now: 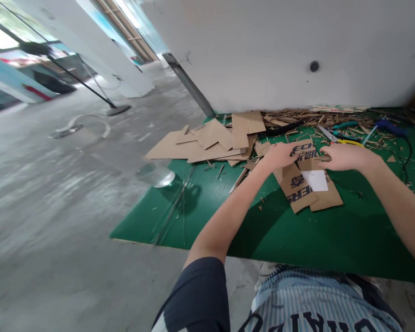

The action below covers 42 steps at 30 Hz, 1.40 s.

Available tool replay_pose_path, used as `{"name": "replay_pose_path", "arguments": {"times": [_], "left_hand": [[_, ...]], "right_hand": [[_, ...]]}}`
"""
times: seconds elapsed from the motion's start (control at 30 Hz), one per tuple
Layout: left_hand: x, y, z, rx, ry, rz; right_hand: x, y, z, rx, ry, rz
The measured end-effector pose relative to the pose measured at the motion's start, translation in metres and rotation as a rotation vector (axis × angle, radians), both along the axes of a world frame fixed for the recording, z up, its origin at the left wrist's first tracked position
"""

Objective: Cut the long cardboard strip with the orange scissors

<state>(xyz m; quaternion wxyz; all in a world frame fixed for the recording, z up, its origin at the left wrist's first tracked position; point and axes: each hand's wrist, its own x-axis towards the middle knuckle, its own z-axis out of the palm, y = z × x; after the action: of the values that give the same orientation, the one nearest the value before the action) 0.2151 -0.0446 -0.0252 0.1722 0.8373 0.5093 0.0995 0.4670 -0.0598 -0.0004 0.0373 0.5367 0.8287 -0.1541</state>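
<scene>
Several printed cardboard pieces (295, 183) lie overlapping on the green tabletop in front of me, with dark lettering on them. A small white paper (315, 180) rests on top of them. My left hand (281, 156) is closed at the left edge of the upper cardboard piece (306, 148), its fingertips over the print. On the opposite side, my right hand (347, 157) has its thumb and fingers apart, close to that piece's right edge; whether they touch it is hard to tell. Scissors (328, 134) with yellow handles lie just beyond my right hand.
Plain cardboard sheets (212, 136) are stacked at the back left. Cardboard scraps (299, 118) line the white wall. A glue gun (390, 127), apparently, sits back right with its cord. Thin clear sticks (173, 210) and a clear round container (155, 175) are near the left edge.
</scene>
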Motion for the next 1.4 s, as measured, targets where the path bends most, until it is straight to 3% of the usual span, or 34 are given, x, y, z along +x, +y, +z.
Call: {"name": "replay_pose_path", "arguments": {"times": [0.17,0.3,0.4,0.6,0.77,0.87,1.0,1.17,1.4], "left_hand": [[0.006,-0.005,0.008,-0.081,0.032,-0.059],[0.009,-0.008,0.011,-0.062,0.126,-0.011],[0.012,-0.012,0.013,-0.145,0.083,-0.002],[0.018,-0.017,0.019,-0.3,-0.159,0.07],[0.023,-0.021,0.02,-0.399,-0.546,0.256],[0.025,-0.02,0.015,-0.438,-0.704,0.28],[0.026,-0.015,0.011,-0.433,-0.756,0.302],[0.027,-0.016,0.015,-0.383,-0.647,0.238],[0.04,-0.028,0.013,-0.758,-1.05,0.28]], "right_hand": [[-0.022,-0.01,-0.005,0.025,-0.234,-0.169],[-0.027,-0.018,0.003,0.002,-0.386,-0.125],[-0.026,-0.018,0.004,-0.024,-0.426,-0.13],[-0.022,-0.014,-0.003,-0.029,-0.427,-0.133],[-0.018,-0.01,-0.002,-0.022,-0.4,-0.144],[-0.017,-0.008,0.0,0.008,-0.384,-0.128],[-0.018,-0.01,0.002,0.022,-0.407,-0.097],[-0.021,-0.014,0.004,0.027,-0.345,-0.053],[-0.023,-0.014,0.003,0.03,-0.285,-0.023]]}}
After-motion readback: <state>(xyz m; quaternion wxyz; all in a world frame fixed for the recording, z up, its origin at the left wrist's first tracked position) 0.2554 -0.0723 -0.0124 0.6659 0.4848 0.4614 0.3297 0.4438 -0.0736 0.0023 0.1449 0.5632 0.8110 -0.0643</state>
